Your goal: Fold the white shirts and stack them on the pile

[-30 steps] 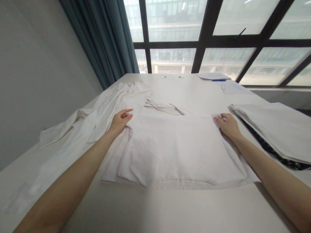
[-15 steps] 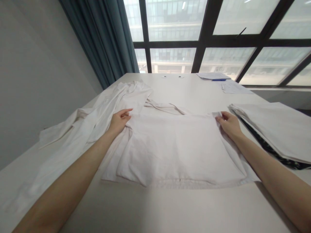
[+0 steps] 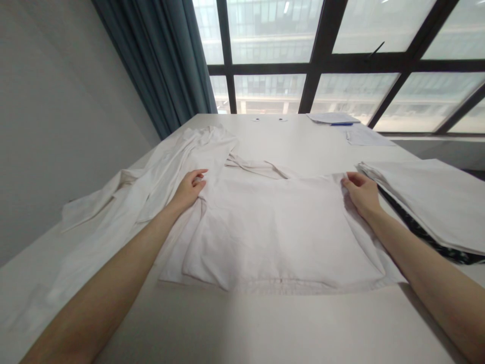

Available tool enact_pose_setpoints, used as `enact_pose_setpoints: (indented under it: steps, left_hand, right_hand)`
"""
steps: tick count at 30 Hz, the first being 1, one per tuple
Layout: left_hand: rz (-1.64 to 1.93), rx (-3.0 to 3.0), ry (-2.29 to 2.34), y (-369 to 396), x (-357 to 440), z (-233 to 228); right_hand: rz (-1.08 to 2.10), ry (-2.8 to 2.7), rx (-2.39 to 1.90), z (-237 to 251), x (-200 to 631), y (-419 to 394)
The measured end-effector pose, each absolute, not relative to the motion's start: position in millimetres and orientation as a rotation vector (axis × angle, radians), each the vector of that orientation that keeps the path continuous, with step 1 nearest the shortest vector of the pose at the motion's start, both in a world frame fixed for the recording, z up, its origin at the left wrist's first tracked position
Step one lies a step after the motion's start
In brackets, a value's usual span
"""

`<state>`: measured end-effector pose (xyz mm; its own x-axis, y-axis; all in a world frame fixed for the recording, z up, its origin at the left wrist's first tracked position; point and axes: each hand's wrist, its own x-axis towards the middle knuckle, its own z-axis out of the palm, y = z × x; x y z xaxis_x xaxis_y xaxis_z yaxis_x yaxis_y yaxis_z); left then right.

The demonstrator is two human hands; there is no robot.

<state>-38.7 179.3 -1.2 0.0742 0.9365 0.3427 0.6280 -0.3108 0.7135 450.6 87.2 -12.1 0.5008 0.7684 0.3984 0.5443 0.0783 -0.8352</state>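
Note:
A white folded garment lies flat on the white table in front of me. My left hand pinches its far left corner, fingers curled on the cloth. My right hand grips the far right corner of the same folded layer. Both arms reach forward from the near edge. A strap or tie of the garment trails beyond the fold toward the far side.
A long spread of white cloth runs along the left side of the table. A stack of folded fabric with a dark patterned layer beneath sits at the right. Papers and a blue pen lie by the window; a teal curtain hangs at the left.
My right hand has carried the right corner slightly farther away and outward, stretching the top edge. My left hand has barely shifted.

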Motion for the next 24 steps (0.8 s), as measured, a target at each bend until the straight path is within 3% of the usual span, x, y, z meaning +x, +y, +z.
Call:
enact_pose_setpoints:
  steps: [10,24]
  left_hand:
    - [0.899,2.093,1.52,175.5,-39.0,2.1]
    - [1.06,2.016,1.443,177.3,-35.2,-0.6]
  right_hand:
    - [0.19,-1.14,-1.598,-13.8,451.2,89.6]
    - [0.229,-1.217,-1.674,-3.8,443.2,83.9]
